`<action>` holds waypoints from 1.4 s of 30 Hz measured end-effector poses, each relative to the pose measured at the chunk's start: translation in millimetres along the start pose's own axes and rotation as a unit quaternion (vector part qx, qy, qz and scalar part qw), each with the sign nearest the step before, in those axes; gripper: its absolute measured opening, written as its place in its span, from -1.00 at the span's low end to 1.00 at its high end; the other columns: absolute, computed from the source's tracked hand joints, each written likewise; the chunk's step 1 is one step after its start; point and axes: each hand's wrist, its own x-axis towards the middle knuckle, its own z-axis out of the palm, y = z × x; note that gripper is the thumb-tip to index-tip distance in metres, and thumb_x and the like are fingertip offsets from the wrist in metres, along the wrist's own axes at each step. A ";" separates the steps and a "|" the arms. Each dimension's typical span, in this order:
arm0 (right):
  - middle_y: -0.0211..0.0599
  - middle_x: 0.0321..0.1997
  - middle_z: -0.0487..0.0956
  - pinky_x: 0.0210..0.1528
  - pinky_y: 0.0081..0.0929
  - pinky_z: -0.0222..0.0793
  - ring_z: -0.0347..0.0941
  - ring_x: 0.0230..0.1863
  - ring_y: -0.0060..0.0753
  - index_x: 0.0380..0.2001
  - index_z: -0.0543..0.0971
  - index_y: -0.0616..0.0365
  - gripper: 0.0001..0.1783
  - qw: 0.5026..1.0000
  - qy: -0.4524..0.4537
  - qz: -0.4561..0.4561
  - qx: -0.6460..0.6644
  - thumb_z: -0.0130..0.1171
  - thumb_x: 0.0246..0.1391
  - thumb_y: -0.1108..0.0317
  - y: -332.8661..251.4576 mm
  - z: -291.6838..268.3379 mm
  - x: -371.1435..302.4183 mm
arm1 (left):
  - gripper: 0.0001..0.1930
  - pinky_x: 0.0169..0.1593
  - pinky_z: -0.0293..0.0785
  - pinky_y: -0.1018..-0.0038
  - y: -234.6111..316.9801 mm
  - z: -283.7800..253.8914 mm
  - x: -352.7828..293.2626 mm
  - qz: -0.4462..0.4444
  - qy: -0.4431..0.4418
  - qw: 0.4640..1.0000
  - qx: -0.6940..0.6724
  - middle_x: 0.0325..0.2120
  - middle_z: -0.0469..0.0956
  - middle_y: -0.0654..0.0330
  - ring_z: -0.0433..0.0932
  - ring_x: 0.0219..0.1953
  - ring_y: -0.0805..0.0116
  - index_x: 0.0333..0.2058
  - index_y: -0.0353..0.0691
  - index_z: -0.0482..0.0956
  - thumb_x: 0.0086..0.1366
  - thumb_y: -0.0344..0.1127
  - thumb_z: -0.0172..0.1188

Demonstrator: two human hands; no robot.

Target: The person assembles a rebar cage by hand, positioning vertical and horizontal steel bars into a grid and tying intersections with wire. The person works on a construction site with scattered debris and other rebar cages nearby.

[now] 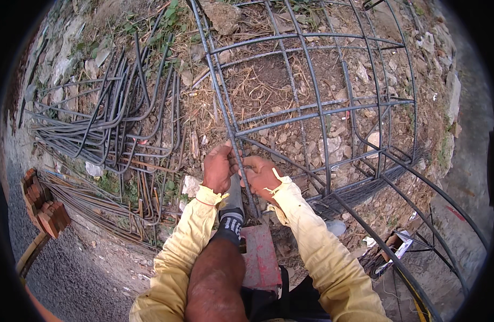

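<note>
Left hand (pixel 217 169) and right hand (pixel 262 174), fingers curled, meet at edge bar (pixel 248 188) of your steel cage (pixel 319 111), hold impossible to tell; grid looks largely formed, bent rods (pixel 123 121) lying outside it.

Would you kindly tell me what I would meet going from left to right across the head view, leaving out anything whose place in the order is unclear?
Bricks → left hand → right hand → dark wire bundle.
</note>
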 end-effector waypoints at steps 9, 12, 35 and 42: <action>-0.42 -0.58 0.46 -0.64 -0.64 0.10 0.23 -0.66 -0.69 -0.19 0.54 0.21 -0.82 0.994 0.077 0.059 0.053 0.13 0.20 0.35 16.6 -30.5 -21.3 | -0.70 -0.40 0.54 0.59 -15.9 32.2 26.8 -0.135 -0.136 0.974 0.119 -0.43 0.59 0.29 0.57 -0.48 0.49 -0.10 -0.27 0.52 0.47 -0.15 -0.03; -0.45 -0.55 0.46 -0.60 -0.57 0.14 0.26 -0.62 -0.66 -0.22 0.56 0.23 -0.78 1.000 -0.002 -0.004 -0.022 0.13 0.20 0.30 20.0 -22.8 -16.2 | -0.70 -0.47 0.52 0.57 -15.9 5.6 14.7 -0.119 -0.065 0.979 0.153 -0.44 0.59 0.26 0.56 -0.52 0.47 -0.11 -0.26 0.52 0.47 -0.16 -0.07; -0.25 -0.47 0.54 -0.34 -0.38 0.36 0.46 -0.44 -0.37 -0.26 0.54 0.26 -0.73 0.986 0.087 -0.054 -0.134 0.13 0.17 0.23 56.8 18.8 -200.4 | -0.40 -0.11 0.45 0.53 34.3 -86.5 -132.3 0.053 -0.032 0.967 0.247 -0.02 0.54 0.20 0.53 -0.15 0.47 0.24 -0.17 0.31 0.32 -0.05 0.21; -0.48 -0.61 0.36 -0.63 -0.67 0.14 0.19 -0.64 -0.70 -0.18 0.50 0.25 -0.85 0.955 0.126 -0.144 0.225 0.04 0.27 0.41 79.2 49.6 -311.7 | -0.45 -0.06 0.47 0.47 105.6 -16.9 -345.4 0.298 -0.121 0.874 0.364 0.02 0.54 0.06 0.54 -0.11 0.40 0.17 -0.34 0.38 0.35 -0.09 0.18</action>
